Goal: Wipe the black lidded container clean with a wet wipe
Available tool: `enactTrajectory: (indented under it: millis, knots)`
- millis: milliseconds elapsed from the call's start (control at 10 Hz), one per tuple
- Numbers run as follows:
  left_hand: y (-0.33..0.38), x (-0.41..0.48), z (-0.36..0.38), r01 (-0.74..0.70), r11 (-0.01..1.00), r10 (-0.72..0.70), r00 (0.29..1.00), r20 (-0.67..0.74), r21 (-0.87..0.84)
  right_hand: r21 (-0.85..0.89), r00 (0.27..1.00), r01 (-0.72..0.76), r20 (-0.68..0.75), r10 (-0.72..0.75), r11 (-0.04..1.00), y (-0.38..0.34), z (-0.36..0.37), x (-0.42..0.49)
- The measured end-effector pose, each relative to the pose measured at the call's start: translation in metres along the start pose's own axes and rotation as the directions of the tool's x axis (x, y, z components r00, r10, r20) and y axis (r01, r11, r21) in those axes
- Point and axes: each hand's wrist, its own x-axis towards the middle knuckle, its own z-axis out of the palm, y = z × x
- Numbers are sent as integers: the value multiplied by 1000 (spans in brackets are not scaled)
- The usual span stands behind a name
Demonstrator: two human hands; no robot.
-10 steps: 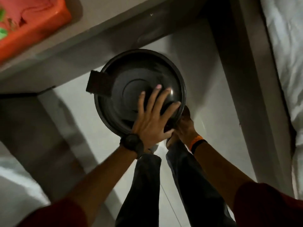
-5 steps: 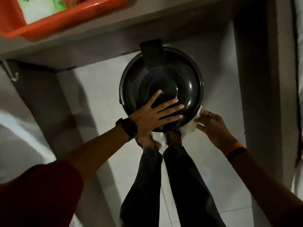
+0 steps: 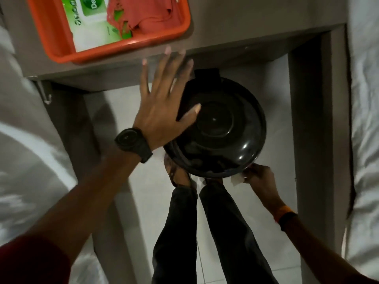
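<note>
The black lidded container (image 3: 223,128) is round and glossy, seen from above over the white floor, with a flat tab at its far rim. My left hand (image 3: 162,105) is spread open at its upper left, fingers apart; whether it touches the lid I cannot tell. My right hand (image 3: 258,177) sits at the container's near right rim, pinching a white wet wipe (image 3: 238,180) against the edge. Only a small corner of the wipe shows.
An orange tray (image 3: 180,27) on the grey table holds a green-and-white wipes pack (image 3: 92,19) and a red cloth (image 3: 143,11). A grey table leg (image 3: 315,119) stands right of the container. White bedding (image 3: 367,119) lies at far right. My legs and feet are under the container.
My left hand has lifted off the lid's near side and moved up and left, fingers spread. The right hand keeps the wipe at the near right rim. The view shifted, showing more of the tray.
</note>
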Motion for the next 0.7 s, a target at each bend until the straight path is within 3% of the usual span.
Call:
enactTrajectory:
  millis: [100,200,300,500,600,700]
  knots:
    - [-16,33,-41,79,995,-79,997,-15,58,-48,987,164,1,-164,985,-39,9,-10]
    - [-26,55,-62,175,983,-175,985,-10,50,-231,926,368,-1,-379,901,-64,20,1]
    - [-44,79,-78,282,959,-282,959,-19,17,-399,895,424,44,-445,813,-93,48,49]
    - [-48,73,-68,283,959,-282,959,33,-32,-569,925,379,207,-319,729,-107,85,108]
    - [-42,69,-66,290,956,-292,955,43,51,-526,910,410,182,-373,745,-105,74,92]
    - [-34,82,-86,293,942,-298,955,8,161,-558,880,465,209,-426,687,-51,19,7]
